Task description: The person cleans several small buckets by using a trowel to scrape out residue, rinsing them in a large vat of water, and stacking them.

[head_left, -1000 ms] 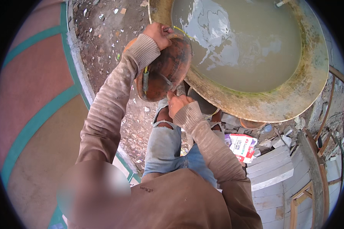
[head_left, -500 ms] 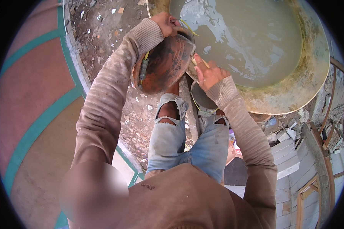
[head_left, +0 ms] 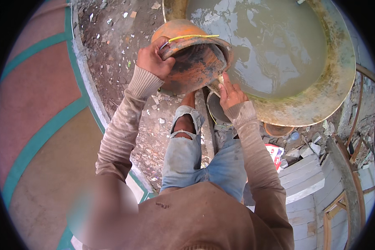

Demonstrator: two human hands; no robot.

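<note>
An orange-brown bucket [head_left: 181,29], its inside stained dark, is tilted with its mouth toward me. My left hand [head_left: 154,60] grips its rim beside the yellow-sleeved wire handle [head_left: 196,37]. My right hand [head_left: 232,93] is closed at the opposite side of the rim. A small pale piece [head_left: 221,78] shows at its fingertips; its kind is unclear. Just beyond stands a wide round tub [head_left: 321,98] of murky grey-green water, its broad rim stained yellow-brown. The bucket overlaps the tub's left edge.
A dark grey bucket [head_left: 218,109] stands below my right hand. Another orange container [head_left: 278,130] shows under the tub's rim. Rubble-strewn soil [head_left: 108,62] lies at left, bordered by a painted floor [head_left: 37,104]. Pale stacked blocks [head_left: 302,177] and timber [head_left: 346,179] are at lower right.
The orange bucket has turned and shifted right, its mouth now facing me more. My left hand has moved left and down along with its rim. My right hand has lowered slightly.
</note>
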